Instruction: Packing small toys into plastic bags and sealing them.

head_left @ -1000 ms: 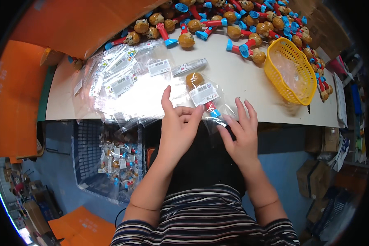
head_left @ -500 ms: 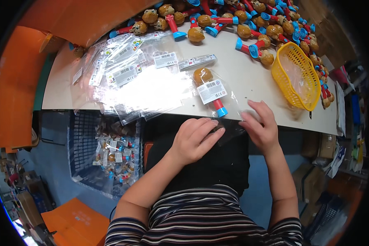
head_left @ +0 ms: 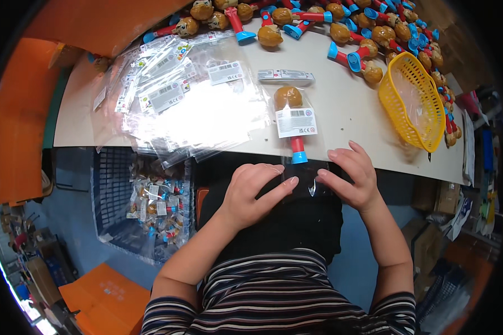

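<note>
A clear plastic bag (head_left: 322,139) lies over the table's front edge, its lower end hanging past it. Inside is a toy figure with a round brown head (head_left: 288,97), a red stem and a blue foot (head_left: 299,157); a white label (head_left: 296,121) covers its middle. My left hand (head_left: 254,190) is at the bag's lower left edge, thumb and fingers curled in on the film; the exact grip is partly hidden. On the opposite side my right hand (head_left: 352,176) has its fingers apart, thumb tip close to or touching the film.
Flat printed bags (head_left: 167,100) pile up on the left. A folded bag (head_left: 285,76) lies beyond the toy. Loose toy figures (head_left: 369,39) crowd the back, beside a yellow basket (head_left: 385,103). Below the table, a blue crate (head_left: 109,195) holds bagged toys. An orange box (head_left: 103,301) stands lower left.
The bag and its toy have turned more upright and shifted slightly right. My left hand has moved a little left; the right thumb has come inward toward the bag's lower end.
</note>
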The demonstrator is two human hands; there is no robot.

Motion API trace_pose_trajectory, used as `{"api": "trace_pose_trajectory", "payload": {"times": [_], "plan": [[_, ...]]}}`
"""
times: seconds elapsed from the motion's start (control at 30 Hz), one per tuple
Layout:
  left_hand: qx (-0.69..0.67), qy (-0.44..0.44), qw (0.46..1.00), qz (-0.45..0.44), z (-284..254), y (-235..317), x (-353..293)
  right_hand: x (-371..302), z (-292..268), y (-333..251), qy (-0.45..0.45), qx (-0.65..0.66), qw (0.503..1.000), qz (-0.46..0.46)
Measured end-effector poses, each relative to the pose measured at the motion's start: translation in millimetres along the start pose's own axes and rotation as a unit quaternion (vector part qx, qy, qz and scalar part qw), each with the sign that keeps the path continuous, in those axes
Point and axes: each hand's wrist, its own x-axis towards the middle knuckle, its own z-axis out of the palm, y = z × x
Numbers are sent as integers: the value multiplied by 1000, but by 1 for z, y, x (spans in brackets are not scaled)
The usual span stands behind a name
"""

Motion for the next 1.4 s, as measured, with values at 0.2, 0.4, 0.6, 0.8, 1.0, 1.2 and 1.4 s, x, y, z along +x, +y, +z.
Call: {"api": "trace_pose_trajectory", "payload": {"times": [0.2,0.4,0.6,0.8,1.0,1.2,1.4], "plan": [[-3,-19,999,28,-4,-5,6,6,3,-3,-5,32,999,18],[-65,2,996,-54,-5,-2,7,1,1,-9,-15,180,971,159],[-128,-7,985,-111,-9,3,14,12,-16,-26,-68,257,914,306],[-138,-54,979,-140,-8,8,25,12,-15,-45,-27,373,787,490],[-79,-35,996,29,-12,3,42,6,-10,-48,41,482,715,504],[-127,-105,985,44,-23,-5,44,-5,-16,-38,6,497,741,451],[-26,-110,991,77,-23,-14,27,-12,-10,-31,-34,413,829,375]]}}
